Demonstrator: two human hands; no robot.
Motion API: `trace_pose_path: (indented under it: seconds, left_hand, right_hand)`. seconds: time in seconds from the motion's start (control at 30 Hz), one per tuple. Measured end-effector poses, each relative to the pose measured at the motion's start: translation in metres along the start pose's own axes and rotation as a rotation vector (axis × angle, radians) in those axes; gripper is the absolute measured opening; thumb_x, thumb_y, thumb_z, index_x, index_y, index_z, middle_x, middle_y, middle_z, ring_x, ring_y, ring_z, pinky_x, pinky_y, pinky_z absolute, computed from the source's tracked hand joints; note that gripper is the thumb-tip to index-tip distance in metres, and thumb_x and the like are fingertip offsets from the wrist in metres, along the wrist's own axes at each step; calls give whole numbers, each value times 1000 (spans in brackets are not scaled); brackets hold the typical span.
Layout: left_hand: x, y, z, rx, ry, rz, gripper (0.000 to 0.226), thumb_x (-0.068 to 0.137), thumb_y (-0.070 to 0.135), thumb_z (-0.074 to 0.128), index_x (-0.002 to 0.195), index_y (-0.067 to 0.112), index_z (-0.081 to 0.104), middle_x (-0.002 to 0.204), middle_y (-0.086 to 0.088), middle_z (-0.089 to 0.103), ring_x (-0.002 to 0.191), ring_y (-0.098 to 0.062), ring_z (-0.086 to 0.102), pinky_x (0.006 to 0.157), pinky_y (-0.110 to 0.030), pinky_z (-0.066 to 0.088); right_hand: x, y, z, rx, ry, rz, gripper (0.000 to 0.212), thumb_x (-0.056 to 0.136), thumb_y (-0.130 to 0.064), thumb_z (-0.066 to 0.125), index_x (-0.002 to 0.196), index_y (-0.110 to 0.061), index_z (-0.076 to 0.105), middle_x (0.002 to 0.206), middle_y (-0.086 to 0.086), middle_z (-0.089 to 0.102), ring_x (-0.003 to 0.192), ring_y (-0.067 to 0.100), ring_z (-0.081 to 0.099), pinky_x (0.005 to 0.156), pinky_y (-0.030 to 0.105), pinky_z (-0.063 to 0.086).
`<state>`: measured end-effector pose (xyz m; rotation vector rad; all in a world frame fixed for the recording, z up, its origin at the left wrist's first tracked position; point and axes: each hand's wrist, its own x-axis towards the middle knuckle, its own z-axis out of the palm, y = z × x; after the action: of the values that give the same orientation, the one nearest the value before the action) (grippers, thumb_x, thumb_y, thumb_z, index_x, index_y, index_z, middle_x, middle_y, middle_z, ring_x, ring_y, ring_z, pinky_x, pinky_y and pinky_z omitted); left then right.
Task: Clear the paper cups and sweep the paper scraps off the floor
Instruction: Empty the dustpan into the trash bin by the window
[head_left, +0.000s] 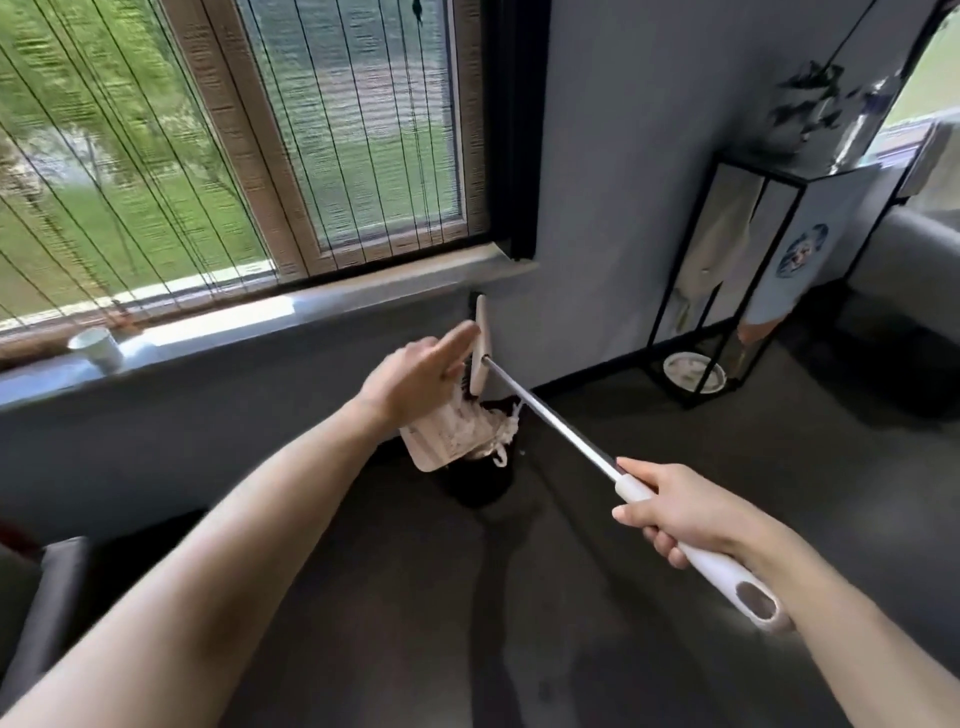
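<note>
The right hand (675, 514) has its fingers wrapped round the white grip of the broom (550, 411), whose head stands on edge under the right end of the window sill (260, 317). The left hand (415, 374) lays straight fingers on that head; whether it also holds the tilted dustpan (441, 441) I cannot tell. Paper scraps (506, 431) hang at the pan's lip over what looks like a dark bin (478, 488), so a jolt could spill them. A paper cup (98, 348) stands at the sill's left end.

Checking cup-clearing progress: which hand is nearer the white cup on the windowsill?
Left. The left hand is to the right of the cup and lower, at the broom head; the right hand is farther right and nearer the camera, holding the broom handle.
</note>
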<state>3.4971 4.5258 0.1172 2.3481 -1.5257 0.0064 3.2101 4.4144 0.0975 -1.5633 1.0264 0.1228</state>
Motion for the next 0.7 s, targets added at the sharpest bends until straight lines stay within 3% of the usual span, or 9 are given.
trace_pose_path:
  seconds: [0.1, 0.2, 0.27, 0.37, 0.43, 0.53, 0.6, 0.7]
  left_hand:
    - [9, 5, 13, -17, -38, 41, 48, 99, 28, 48, 143, 36, 31, 115, -14, 62, 100, -39, 60, 83, -47, 50]
    - [5, 8, 22, -134, -107, 66, 41, 101, 40, 43, 142, 41, 37, 122, -8, 64, 107, -33, 61, 88, -45, 50]
    - [2, 16, 31, -228, -183, 5, 47, 100, 47, 40, 145, 48, 28, 117, -8, 67, 105, -30, 63, 91, -43, 49]
    - [0, 36, 43, -356, -264, -131, 74, 94, 52, 51, 152, 41, 7, 84, -5, 62, 72, -22, 62, 70, -31, 51]
    - [-3, 48, 52, -412, -323, -173, 81, 92, 49, 57, 154, 33, 8, 80, 1, 56, 53, -9, 55, 50, -20, 46]
    - [-11, 62, 70, -481, -462, -209, 81, 92, 48, 57, 153, 36, 5, 78, -4, 58, 39, -8, 54, 40, -26, 47]
    - [-13, 68, 83, -371, -525, -196, 83, 92, 54, 53, 153, 37, -1, 96, -8, 62, 54, -14, 60, 50, -29, 50]
    - [-13, 75, 101, -51, -530, -89, 84, 92, 61, 46, 154, 32, -5, 115, -14, 63, 93, -30, 63, 76, -36, 49]
  right_hand:
    - [2, 11, 4, 40, 42, -20, 72, 93, -4, 58, 151, -31, 24, 57, 3, 42, 40, 8, 39, 38, 20, 35]
    - [-1, 25, 6, 91, 61, -12, 72, 94, -4, 57, 151, -31, 23, 59, 4, 42, 39, 8, 38, 37, 19, 35]
    - [-6, 35, 3, 90, 78, -11, 72, 94, -5, 57, 152, -31, 22, 60, 4, 42, 41, 9, 39, 37, 20, 35]
    - [-13, 46, -6, 111, 116, -10, 72, 94, -5, 58, 151, -32, 23, 61, 4, 42, 42, 10, 39, 38, 21, 35]
    - [-16, 53, -9, 143, 140, -11, 72, 93, -5, 58, 151, -31, 24, 60, 4, 42, 41, 10, 38, 37, 20, 35]
    - [-21, 63, -8, 198, 164, -16, 72, 93, -3, 58, 151, -31, 24, 59, 4, 42, 40, 9, 38, 37, 20, 35]
    - [-21, 69, -5, 245, 174, -17, 72, 94, -3, 57, 151, -32, 24, 59, 4, 41, 40, 9, 37, 37, 20, 35]
    - [-16, 74, -1, 306, 193, -34, 72, 94, -4, 58, 151, -32, 25, 59, 4, 41, 39, 9, 37, 37, 21, 35]
